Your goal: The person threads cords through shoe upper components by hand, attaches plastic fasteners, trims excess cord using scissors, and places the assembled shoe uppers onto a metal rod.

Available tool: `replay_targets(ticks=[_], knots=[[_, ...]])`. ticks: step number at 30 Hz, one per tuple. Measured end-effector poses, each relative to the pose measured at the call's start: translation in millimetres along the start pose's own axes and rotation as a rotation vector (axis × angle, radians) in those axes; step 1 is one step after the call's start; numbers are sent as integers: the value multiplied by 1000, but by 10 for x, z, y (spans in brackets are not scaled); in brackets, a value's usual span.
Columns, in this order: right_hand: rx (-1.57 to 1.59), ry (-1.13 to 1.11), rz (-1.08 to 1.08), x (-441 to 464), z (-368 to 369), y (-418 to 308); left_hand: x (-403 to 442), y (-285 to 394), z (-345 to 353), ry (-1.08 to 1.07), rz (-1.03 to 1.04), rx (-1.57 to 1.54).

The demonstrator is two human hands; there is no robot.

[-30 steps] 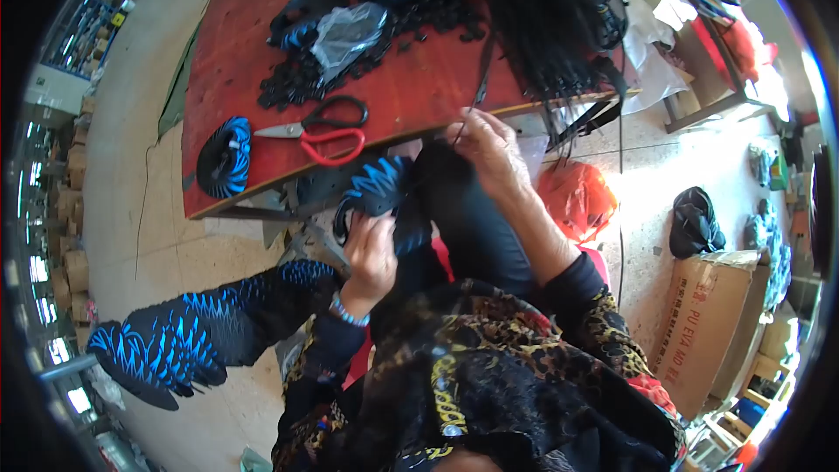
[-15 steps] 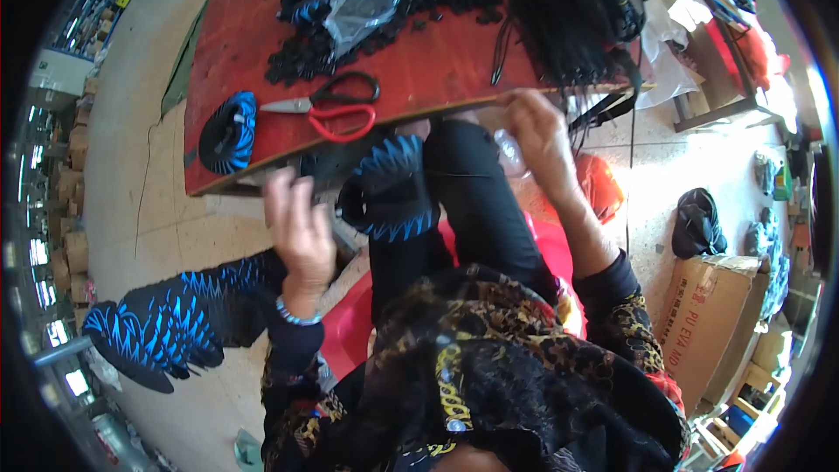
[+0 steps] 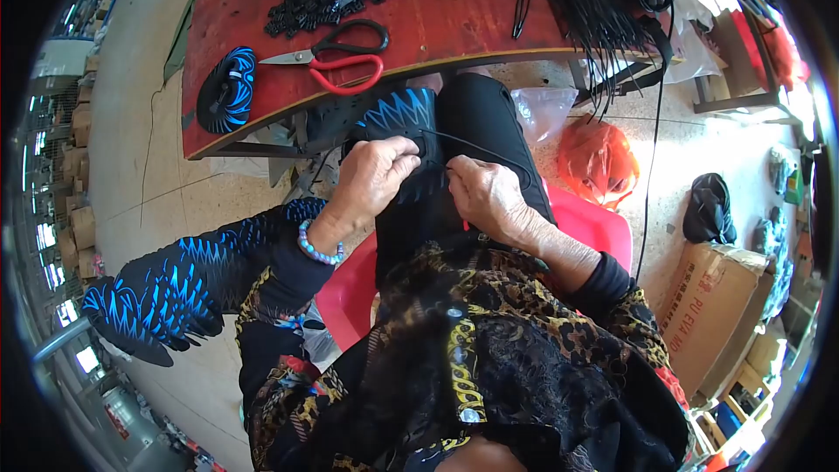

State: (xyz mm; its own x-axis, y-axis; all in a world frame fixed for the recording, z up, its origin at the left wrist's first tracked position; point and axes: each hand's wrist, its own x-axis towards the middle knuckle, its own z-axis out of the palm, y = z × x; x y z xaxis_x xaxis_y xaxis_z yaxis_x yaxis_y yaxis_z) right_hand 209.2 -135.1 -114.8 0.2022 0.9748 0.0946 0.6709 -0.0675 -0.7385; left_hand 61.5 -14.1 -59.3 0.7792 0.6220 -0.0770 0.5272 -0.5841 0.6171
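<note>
On my lap lies a black-and-blue patterned fabric piece [image 3: 404,114], partly hidden by my fingers. My left hand [image 3: 371,177] is closed, thumb and fingers pinched together at the piece's near edge. Just to the right, my right hand [image 3: 488,196] is also closed in a pinch over my thigh. What sits between its fingertips is too small and dark to make out. A thin black cord [image 3: 476,143] runs from the piece across my right thigh, above the right hand.
Scissors with one red and one black handle [image 3: 350,59] lie on the red table [image 3: 454,22], near a rolled blue-black piece [image 3: 229,92]. Small black parts [image 3: 301,10] and black cords [image 3: 590,9] lie farther back. Joined patterned pieces [image 3: 175,284] hang at left; a cardboard box [image 3: 712,310] stands right.
Both hands came down from the table's edge, where they were apart and blurred, to my lap. They are now close together and pinched at the patterned piece. The view has shifted slightly.
</note>
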Motion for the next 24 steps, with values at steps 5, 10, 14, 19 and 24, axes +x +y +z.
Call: replay_targets(ticks=[5, 10, 14, 19, 24], knots=[[-61, -38, -7, 25, 17, -8, 107, -157, 47, -80, -96, -326], [-53, -44, -46, 41, 40, -56, 199, -215, 1, -231, -174, -441], [-8, -24, -73, 54, 53, -96, 236, -241, -34, -347, -231, -496], [7, -41, -39, 99, 103, -117, 228, -320, 8, -360, -229, -607], [-203, -177, 9, 165, 230, -18, 264, -330, -16, -421, -221, -624]])
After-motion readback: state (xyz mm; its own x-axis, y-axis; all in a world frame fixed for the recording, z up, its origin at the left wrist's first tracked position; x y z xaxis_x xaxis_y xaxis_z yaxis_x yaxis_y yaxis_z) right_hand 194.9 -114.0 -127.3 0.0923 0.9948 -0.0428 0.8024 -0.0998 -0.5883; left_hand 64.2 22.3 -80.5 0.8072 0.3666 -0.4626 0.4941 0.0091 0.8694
